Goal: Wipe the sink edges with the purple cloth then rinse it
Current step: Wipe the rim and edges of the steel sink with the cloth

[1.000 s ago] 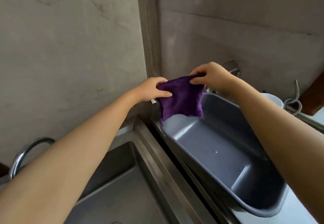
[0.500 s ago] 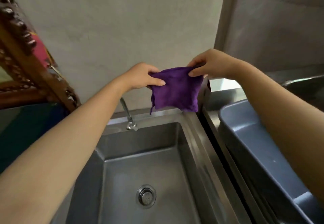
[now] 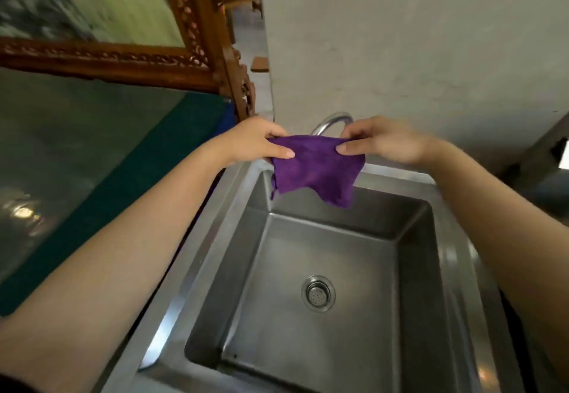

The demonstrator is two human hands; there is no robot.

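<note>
A purple cloth [image 3: 317, 171] hangs spread between both my hands above the back edge of a stainless steel sink [image 3: 191, 269]. My left hand [image 3: 255, 142] pinches its upper left corner. My right hand [image 3: 381, 142] pinches its upper right corner. The cloth's lower edge dangles over the basin's far wall and touches no water. Behind the cloth, the curved chrome faucet [image 3: 332, 120] is partly hidden. The basin looks dry, with a round drain strainer [image 3: 318, 292] in its floor.
A dark green glass-topped surface [image 3: 92, 162] lies left of the sink, with a carved wooden frame [image 3: 197, 38] above it. A grey wall [image 3: 415, 38] stands behind the faucet. The sink's right rim [image 3: 455, 269] runs under my right forearm.
Both hands carried the spread cloth leftward, from above the grey plastic tub to above the steel sink's back edge. The view swung left; the tub has left the frame.
</note>
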